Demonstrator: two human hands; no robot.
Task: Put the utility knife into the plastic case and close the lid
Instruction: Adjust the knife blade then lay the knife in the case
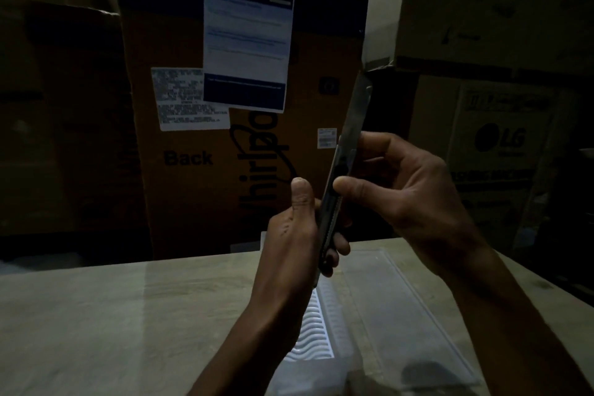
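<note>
I hold a long grey utility knife upright above the table, its tip tilted up and to the right. My left hand grips the lower part of its handle. My right hand pinches the middle, with the thumb on the dark slider. Below the hands, the clear plastic case lies open on the table; a ribbed white insert shows in its left half. The near end of the case is partly hidden by my arms.
The pale table stretches to the left. Behind its far edge stands a tall cardboard box with paper labels, and more stacked cartons fill the right side. The scene is dim.
</note>
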